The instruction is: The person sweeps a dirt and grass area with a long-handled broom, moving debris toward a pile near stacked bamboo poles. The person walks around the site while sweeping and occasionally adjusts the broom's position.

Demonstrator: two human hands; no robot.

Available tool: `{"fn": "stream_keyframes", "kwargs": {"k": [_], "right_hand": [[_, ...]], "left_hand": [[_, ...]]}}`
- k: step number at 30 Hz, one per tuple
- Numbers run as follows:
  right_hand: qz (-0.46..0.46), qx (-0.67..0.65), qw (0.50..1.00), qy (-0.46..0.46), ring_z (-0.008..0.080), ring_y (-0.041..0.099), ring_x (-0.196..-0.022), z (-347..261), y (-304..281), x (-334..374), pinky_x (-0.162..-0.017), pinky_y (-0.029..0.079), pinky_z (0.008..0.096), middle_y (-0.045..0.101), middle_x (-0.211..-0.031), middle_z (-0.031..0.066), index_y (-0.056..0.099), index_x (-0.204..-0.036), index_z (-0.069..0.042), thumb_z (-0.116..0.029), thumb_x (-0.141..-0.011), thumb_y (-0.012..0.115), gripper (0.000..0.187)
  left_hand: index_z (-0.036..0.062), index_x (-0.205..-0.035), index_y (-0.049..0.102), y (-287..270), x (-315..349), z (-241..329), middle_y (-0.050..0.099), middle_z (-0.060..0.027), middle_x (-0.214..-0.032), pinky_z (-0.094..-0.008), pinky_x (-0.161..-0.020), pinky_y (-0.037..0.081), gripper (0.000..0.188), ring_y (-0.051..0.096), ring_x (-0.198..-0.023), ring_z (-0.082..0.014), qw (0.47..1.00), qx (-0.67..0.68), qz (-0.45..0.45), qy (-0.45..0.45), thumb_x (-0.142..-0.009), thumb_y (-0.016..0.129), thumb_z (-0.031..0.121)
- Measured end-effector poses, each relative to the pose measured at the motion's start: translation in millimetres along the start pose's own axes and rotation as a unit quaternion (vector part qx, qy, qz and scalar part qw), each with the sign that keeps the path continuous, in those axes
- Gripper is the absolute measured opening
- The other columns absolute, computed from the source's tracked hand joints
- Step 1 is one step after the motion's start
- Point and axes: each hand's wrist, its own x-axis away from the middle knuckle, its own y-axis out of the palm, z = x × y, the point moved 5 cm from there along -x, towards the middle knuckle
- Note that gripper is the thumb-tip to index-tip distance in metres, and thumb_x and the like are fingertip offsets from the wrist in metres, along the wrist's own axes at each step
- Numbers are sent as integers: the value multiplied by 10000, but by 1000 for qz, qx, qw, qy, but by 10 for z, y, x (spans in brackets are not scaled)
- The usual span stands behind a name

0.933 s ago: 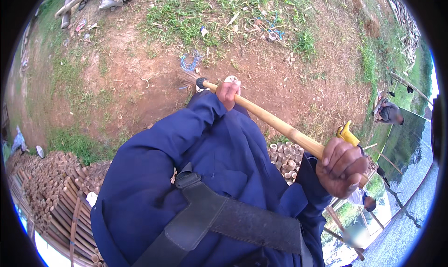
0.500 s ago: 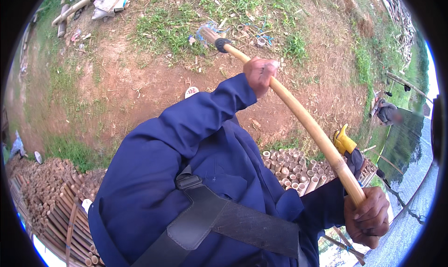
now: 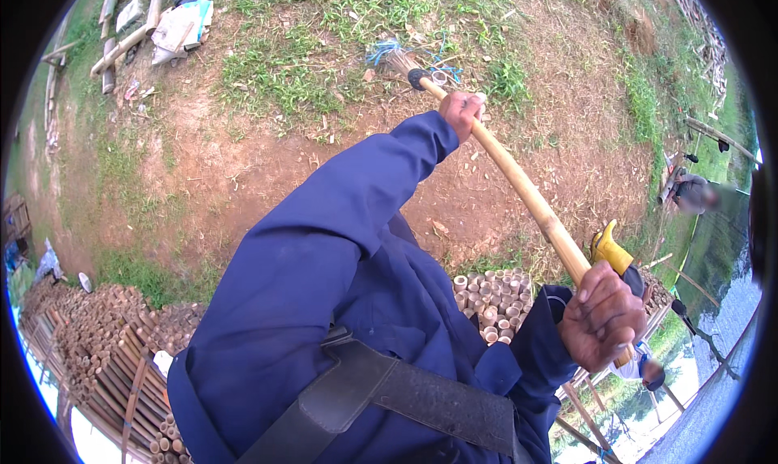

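Across my front I hold a long bamboo-handled broom (image 3: 531, 196), slanted from upper left to lower right. My left hand (image 3: 462, 112) is closed round the handle just below the black binding (image 3: 416, 78). Toward the handle's lower end, my right hand (image 3: 604, 316) is wrapped round it, with the tip showing beneath. The brown bristles (image 3: 399, 61) point away from me over the grassy ground, and blue strings (image 3: 381, 51) lie at their end. More blue string (image 3: 446, 73) lies on the ground beside the bristles.
Short cut bamboo pieces (image 3: 494, 298) stand in a pile beyond my right arm, near a yellow boot (image 3: 609, 247). A large bamboo stack (image 3: 89, 334) is at lower left. Poles (image 3: 121, 47) and a pale sack (image 3: 180, 30) lie at far left. Other people (image 3: 695, 195) are at the right.
The broom's bristles have shifted right over the ground, closer to the blue string. My right hand has come up and leftward with the handle; both hands keep their hold. The view has shifted slightly.
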Motion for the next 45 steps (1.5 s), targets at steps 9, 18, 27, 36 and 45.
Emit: {"fn": "stream_keyframes", "kwargs": {"k": [9, 18, 27, 36, 45], "right_hand": [[25, -158, 985, 63, 106, 434, -370, 133, -484, -10, -460, 470, 310, 438, -439, -25, 430, -587, -117, -217, -930, 626, 408], [-3, -25, 999, 20, 86, 348, -373, 219, -509, -116, -460, 441, 269, 380, -442, -37, 434, -611, -106, -274, -907, 686, 424], [48, -109, 993, -12, 84, 369, -418, -235, -657, -213, -527, 465, 278, 379, -491, -49, 431, -619, -119, -215, -957, 577, 380], [148, 15, 988, -49, 86, 281, -453, -119, -162, -724, -670, 418, 327, 299, -517, -56, 370, -688, -172, -335, -1060, 350, 407], [175, -126, 973, -81, 94, 317, -432, 284, 834, -1752, -642, 419, 310, 324, -502, -55, 393, -694, -169, -301, -1018, 467, 358]], "left_hand": [[103, -589, 464, -545, 976, 36, 489, -38, -532, -362, -603, 371, 463, 491, -510, -211, 977, -166, 126, 43, -970, 351, 341], [41, -623, 523, 252, -45, -384, 467, -52, -537, -330, -560, 393, 496, 467, -540, -167, 1000, -20, 8, -14, -966, 430, 388], [68, -619, 513, 42, 131, 520, 518, -95, -554, -400, -591, 428, 484, 560, -559, -277, 986, -151, -19, 73, -960, 390, 389], [46, -654, 535, 293, -667, 518, 508, -84, -559, -384, -580, 420, 529, 508, -544, -216, 981, -90, -169, -23, -980, 395, 438], [94, -805, 599, -1546, -1322, 1667, 577, -110, -637, -447, -562, 491, 337, 595, -554, -303, 951, -234, -134, 155, -992, 394, 285]]}}
